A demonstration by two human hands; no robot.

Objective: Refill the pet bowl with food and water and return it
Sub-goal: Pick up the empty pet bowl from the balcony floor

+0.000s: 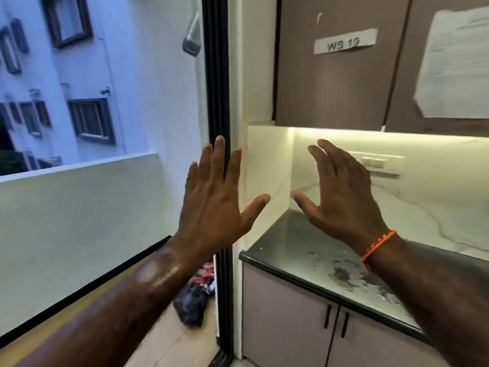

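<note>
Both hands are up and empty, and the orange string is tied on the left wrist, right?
Not quite. The head view shows both the left hand and the right hand raised and empty, fingers spread, but the orange string is tied on the right wrist, not the left. The left wrist is bare.

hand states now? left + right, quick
Left hand: open, fingers spread, holding nothing.
Right hand: open, fingers slightly curled, holding nothing; orange bracelet on its wrist.
</note>
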